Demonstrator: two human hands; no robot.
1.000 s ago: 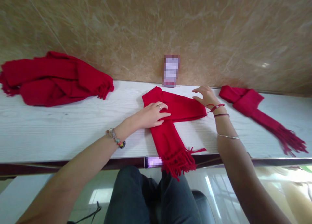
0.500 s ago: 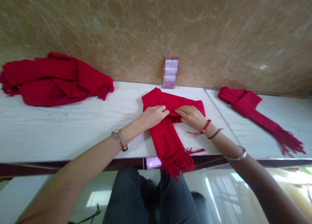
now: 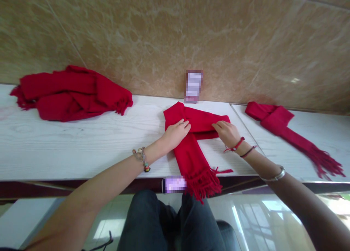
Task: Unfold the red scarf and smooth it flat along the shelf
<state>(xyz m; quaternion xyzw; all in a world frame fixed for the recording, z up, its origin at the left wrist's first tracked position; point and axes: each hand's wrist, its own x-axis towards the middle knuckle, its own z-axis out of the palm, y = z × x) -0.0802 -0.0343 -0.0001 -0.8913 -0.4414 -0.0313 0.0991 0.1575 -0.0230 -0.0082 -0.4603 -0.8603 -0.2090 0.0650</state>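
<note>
A folded red scarf lies on the white table, one band running to the right and a fringed tail hanging over the front edge. My left hand, with a ring on it, is closed on the scarf where its two parts cross. At the right end of the band, my right hand pinches the upper cloth layer by the fold. Both sets of fingertips are partly hidden against the fabric.
A heaped red scarf lies at the left. Another folded red scarf rests at the right, fringe toward me. A blurred phone-like object leans on the marbled wall; a second phone is at the table's front edge.
My right hand has moved right along the band to near its folded end. My left hand stays at the crossing. The view has shifted slightly.
</note>
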